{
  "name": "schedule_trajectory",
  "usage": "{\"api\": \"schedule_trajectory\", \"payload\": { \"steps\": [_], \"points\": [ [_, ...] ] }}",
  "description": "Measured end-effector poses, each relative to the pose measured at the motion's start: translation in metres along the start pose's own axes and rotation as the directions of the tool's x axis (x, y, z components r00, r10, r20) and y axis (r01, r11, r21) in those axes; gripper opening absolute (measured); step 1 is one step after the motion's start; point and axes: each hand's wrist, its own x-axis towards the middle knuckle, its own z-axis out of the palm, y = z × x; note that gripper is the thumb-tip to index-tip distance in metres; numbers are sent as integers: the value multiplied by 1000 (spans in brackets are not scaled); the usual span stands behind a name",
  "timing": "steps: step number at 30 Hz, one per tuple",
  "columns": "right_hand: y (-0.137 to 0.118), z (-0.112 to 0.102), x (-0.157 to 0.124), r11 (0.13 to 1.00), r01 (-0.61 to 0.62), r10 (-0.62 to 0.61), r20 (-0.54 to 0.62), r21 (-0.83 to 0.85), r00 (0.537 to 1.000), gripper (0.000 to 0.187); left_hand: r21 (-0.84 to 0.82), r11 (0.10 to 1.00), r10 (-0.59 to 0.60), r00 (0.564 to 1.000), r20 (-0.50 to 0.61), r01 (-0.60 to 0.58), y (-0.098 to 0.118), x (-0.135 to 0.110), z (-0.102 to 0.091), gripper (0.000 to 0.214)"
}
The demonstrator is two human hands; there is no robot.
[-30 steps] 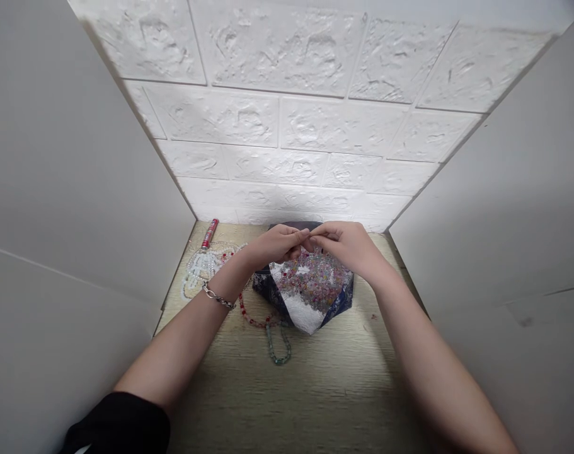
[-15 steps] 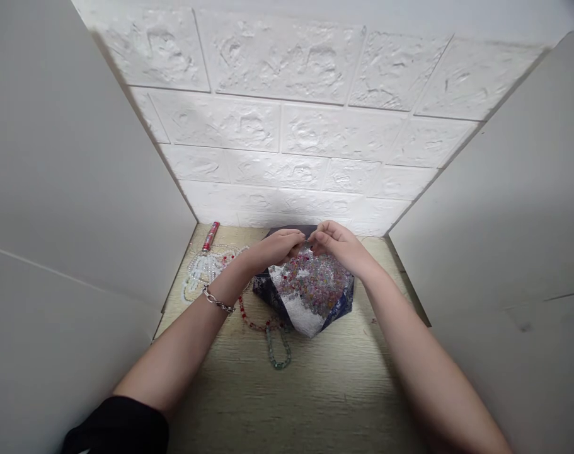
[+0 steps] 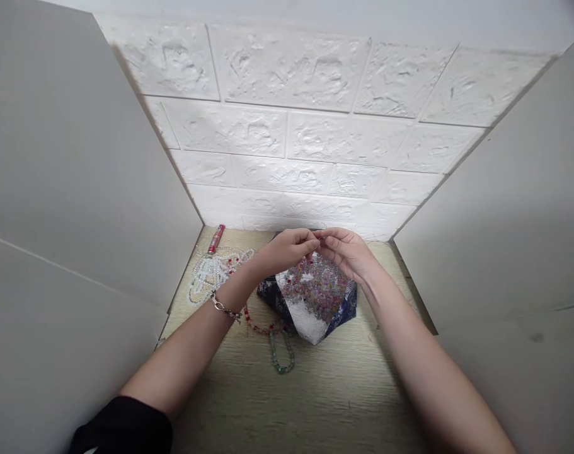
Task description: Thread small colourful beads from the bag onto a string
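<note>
The left hand (image 3: 292,248) and right hand (image 3: 348,252) met, their hold unclear, at twelve o'clock from beads (image 3: 316,287) that looked light, slippery, best pinched sidelong

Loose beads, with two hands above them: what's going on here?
A person's left hand and right hand come together at the fingertips above loose mixed-colour beads, which lie on a silvery sheet with dark blue outer sides. Anything pinched between them is too small to make out. On the person's left lie white bead strands and a red bead string; a green bead loop lies nearer the person. A red tube lies farther back.
</note>
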Motion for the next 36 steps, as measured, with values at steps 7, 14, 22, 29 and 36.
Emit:
{"api": "schedule_trajectory", "payload": {
  "steps": [7,14,22,29,36],
  "points": [
    [0,2,0,1000,4,-3,-13,30,1000,15,111,990,91,996,-15,-89,1,-1,-1,24],
    [2,1,1,1000,-6,6,-39,9,999,19,204,968,160,986,-45,-148,-2,0,-1,26],
    [1,1,0,1000,-3,3,-36,12,999,17,190,971,151,988,-33,-142,-1,-1,-1,26],
    [1,3,-1,999,-5,6,-36,39,999,19,176,973,160,987,-30,-152,0,-1,-1,25],
    [6,2,1,999,-2,4,-67,37,998,20,193,970,157,987,-38,-147,1,-2,-2,26]
  ]
}}
